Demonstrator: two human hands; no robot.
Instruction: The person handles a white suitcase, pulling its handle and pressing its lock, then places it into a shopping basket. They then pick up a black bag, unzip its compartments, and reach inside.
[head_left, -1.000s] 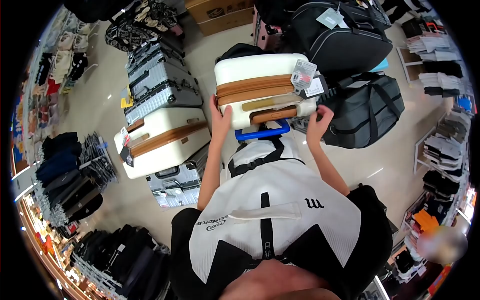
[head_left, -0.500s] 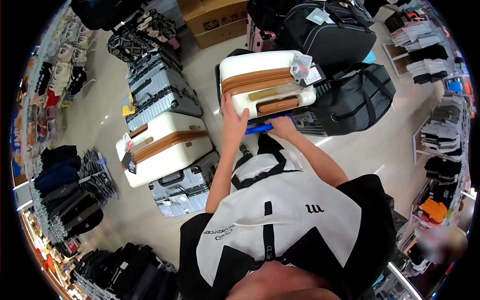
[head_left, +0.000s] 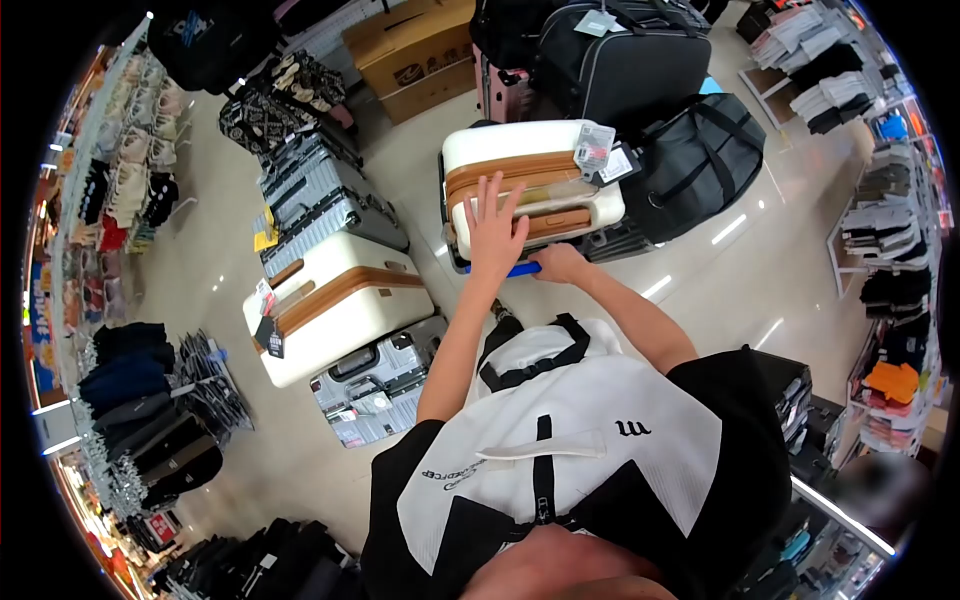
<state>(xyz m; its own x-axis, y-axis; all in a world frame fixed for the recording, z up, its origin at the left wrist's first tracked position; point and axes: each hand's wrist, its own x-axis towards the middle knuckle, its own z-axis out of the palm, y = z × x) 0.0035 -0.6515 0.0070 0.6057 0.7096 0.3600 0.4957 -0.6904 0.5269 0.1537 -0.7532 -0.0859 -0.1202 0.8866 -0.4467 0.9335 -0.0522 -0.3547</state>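
Observation:
A cream suitcase (head_left: 510,150) with brown bands lies in front of me, tags at its right end. My left hand (head_left: 493,235) is open over its near side, fingers spread toward the brown band; whether the whole palm touches cannot be seen. My right hand (head_left: 562,263) is closed around a blue handle bar (head_left: 522,269) just below the suitcase. What the bar belongs to is mostly hidden. Right beside the suitcase is a dark duffel bag (head_left: 705,165), and a large black bag (head_left: 625,70) stands behind.
On the left stand another cream suitcase (head_left: 350,305), a silver case (head_left: 375,385) and ribbed grey cases (head_left: 330,200). A cardboard box (head_left: 415,60) is at the back. Clothing racks (head_left: 150,400) line the left, and shelves of folded clothes (head_left: 885,235) the right.
My left hand has moved off the suitcase's left edge, right over its near side, and its fingers have spread. My right hand stays on the blue bar. The view has shifted slightly.

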